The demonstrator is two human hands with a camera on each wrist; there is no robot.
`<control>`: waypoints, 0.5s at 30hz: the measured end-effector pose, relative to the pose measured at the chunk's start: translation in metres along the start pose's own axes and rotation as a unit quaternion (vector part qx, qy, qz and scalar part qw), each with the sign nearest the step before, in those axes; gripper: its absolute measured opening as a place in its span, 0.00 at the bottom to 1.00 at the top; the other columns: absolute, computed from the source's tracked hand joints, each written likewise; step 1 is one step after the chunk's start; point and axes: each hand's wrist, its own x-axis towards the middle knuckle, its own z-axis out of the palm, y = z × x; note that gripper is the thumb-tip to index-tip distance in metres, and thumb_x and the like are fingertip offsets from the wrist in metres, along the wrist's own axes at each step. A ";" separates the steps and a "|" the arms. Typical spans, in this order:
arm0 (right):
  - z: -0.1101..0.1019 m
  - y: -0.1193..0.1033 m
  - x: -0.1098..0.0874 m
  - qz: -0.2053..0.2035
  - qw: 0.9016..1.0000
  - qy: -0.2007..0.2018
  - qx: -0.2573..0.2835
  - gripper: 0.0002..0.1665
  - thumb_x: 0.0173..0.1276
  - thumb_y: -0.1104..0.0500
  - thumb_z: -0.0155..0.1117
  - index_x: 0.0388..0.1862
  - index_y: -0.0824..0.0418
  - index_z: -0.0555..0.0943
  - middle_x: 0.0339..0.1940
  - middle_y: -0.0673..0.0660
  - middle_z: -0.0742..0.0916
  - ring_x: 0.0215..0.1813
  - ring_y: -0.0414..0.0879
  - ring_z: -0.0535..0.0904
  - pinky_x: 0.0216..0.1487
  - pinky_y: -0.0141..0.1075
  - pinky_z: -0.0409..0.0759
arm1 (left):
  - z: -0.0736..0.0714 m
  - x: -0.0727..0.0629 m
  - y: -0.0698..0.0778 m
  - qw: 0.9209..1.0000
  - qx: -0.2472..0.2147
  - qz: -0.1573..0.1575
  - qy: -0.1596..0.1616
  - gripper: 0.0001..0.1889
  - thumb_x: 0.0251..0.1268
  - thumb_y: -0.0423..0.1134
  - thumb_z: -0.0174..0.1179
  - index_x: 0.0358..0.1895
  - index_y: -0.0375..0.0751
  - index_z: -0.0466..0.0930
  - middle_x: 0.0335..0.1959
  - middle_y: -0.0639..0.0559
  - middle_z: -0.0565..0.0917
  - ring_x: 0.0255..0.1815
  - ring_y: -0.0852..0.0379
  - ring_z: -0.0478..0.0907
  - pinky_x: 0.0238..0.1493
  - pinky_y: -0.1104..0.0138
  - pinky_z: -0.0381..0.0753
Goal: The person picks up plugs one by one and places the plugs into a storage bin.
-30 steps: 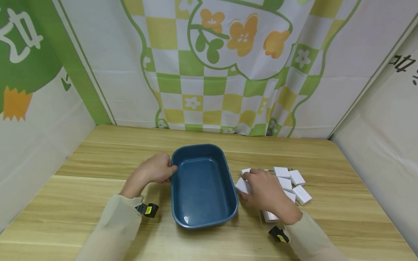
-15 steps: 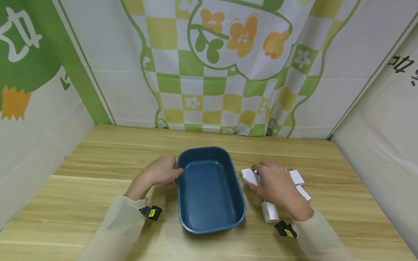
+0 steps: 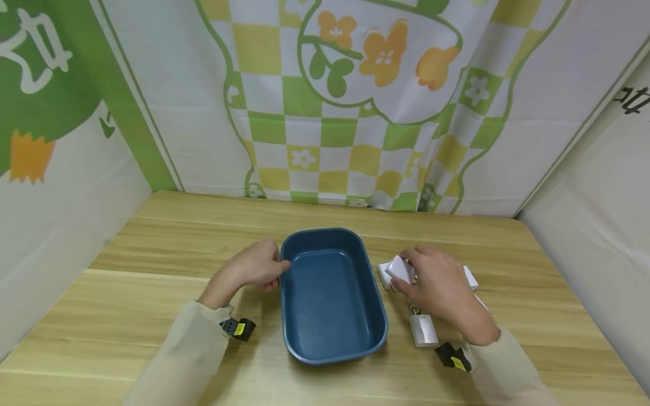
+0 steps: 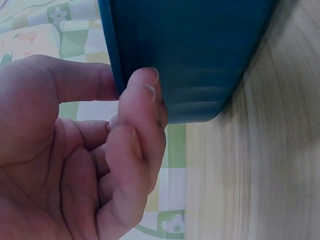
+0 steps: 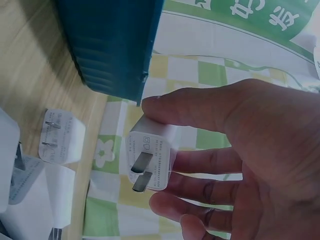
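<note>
My left hand pinches the left rim of a dark blue plastic bin, thumb over the edge and fingers curled against the outer wall. Nothing lies inside the bin. On its right side, my right hand holds a white charger plug between thumb and fingers. The right wrist view shows this plug raised off the table, its two flat metal prongs facing the camera. Under and around that hand lie more white charger plugs, partly hidden by it.
One loose plug sits close to the bin's right side, and others show beyond the right hand. The wooden table ends at a patterned curtain, with white cloth walls at both sides.
The bin has slid a little to the right with my left hand. My right hand has shifted right over the pile and lifted one charger plug off the table.
</note>
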 end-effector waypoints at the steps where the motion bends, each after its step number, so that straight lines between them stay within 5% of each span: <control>1: -0.001 0.000 0.000 0.000 1.000 0.002 0.001 0.23 0.57 0.51 0.79 0.46 0.62 0.85 0.35 0.55 0.85 0.33 0.50 0.80 0.29 0.45 0.76 | 0.000 0.000 0.000 1.000 -0.003 -0.001 -0.001 0.25 0.76 0.37 0.55 0.14 0.38 0.78 0.11 0.51 0.79 0.14 0.53 0.78 0.20 0.68 0.72; 15: -0.009 -0.012 0.010 -0.032 0.999 0.008 -0.006 0.24 0.60 0.50 0.77 0.50 0.63 0.85 0.39 0.56 0.85 0.41 0.54 0.82 0.34 0.48 0.79 | -0.006 -0.003 0.000 0.998 -0.043 0.001 -0.038 0.23 0.78 0.38 0.54 0.21 0.32 0.82 0.15 0.50 0.80 0.16 0.57 0.78 0.27 0.63 0.81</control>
